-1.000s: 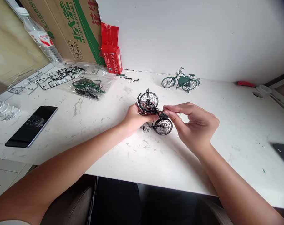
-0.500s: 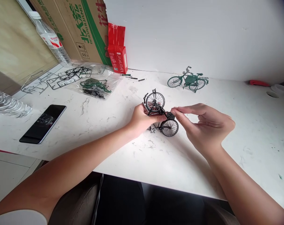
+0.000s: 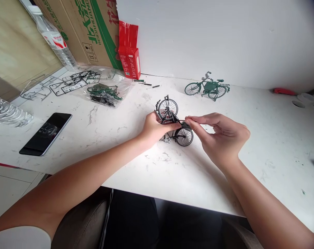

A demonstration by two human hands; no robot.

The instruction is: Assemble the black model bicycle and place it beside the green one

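My left hand [image 3: 157, 125] is closed around the middle of a black model bicycle [image 3: 184, 137], thumb across the frame. The bicycle is tilted, one spoked wheel up at the back and the other low at the front right, near the tabletop. Silver pedal parts show below my thumb; my fingers cover much of the frame. My right hand [image 3: 219, 136] is closed in a pinch at the bicycle's right side. A thin dark piece [image 3: 181, 120] runs from its fingertips to the frame; its exact kind is too small to make out.
A green model bicycle [image 3: 209, 86] stands near the wall. At the left are a phone [image 3: 46, 134], a plastic bag of parts [image 3: 105, 93], black part frames [image 3: 74, 83] and bottles [image 3: 55, 39]. Small tools [image 3: 153, 86] lie by a red packet [image 3: 129, 52] and a cardboard box [image 3: 94, 31].
Both hands and the black bicycle sit slightly further left and up in view. The right fingertips have shifted a little relative to the bicycle, and the thin dark piece now shows between them.
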